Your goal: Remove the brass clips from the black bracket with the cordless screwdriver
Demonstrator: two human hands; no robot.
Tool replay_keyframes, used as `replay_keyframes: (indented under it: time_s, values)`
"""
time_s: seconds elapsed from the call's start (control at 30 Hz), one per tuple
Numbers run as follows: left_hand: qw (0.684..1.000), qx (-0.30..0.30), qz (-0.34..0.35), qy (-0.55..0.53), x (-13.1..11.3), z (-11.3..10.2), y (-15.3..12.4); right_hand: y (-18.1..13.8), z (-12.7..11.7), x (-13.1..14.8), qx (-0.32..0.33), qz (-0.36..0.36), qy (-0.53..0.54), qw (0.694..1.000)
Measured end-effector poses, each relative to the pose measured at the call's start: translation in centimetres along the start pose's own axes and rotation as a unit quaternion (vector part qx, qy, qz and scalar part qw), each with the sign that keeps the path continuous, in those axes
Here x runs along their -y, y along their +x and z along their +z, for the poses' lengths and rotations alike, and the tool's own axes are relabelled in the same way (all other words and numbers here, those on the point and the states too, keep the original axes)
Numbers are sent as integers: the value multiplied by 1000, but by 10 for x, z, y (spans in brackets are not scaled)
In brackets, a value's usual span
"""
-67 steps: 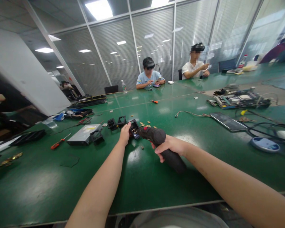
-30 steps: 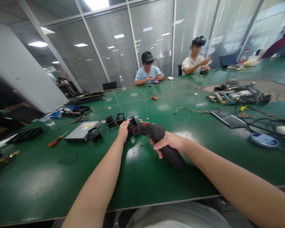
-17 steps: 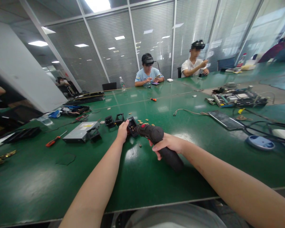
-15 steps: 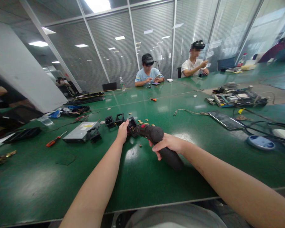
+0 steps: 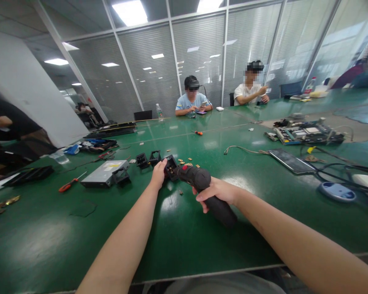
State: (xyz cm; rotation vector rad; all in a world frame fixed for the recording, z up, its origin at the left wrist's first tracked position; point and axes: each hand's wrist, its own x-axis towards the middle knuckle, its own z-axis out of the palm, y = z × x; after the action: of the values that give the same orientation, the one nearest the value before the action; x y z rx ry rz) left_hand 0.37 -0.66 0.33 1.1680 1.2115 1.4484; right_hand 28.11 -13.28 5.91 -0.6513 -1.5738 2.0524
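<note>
My right hand (image 5: pixel 216 191) is wrapped round the grip of a black electric screwdriver (image 5: pixel 199 181) with a red button; its nose points left into a small black plastic housing (image 5: pixel 171 167). My left hand (image 5: pixel 158 174) grips that housing on the green table (image 5: pixel 187 245), fingers closed around its left side. Small brass-coloured bits (image 5: pixel 188 161) lie just behind the housing.
Two more black housings (image 5: pixel 149 158) and a grey drive box (image 5: pixel 104 173) sit left of my hands, with an orange-handled screwdriver (image 5: pixel 68 185). At right lie a tablet (image 5: pixel 290 160), circuit boards (image 5: pixel 306 132), cables and a blue round device (image 5: pixel 338 190). Two people sit at the far side; another person's arm shows at left.
Both hands stay on the screwdriver and housing. The view has shifted a little, so everything sits slightly lower in the picture.
</note>
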Motion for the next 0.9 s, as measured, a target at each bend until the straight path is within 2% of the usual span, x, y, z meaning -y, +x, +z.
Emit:
replay_keyframes:
  time_s: [0.9]
  values:
    - [1000,-12,21,9,1,1,0,0,-2,0,-15,-9,-8,1000]
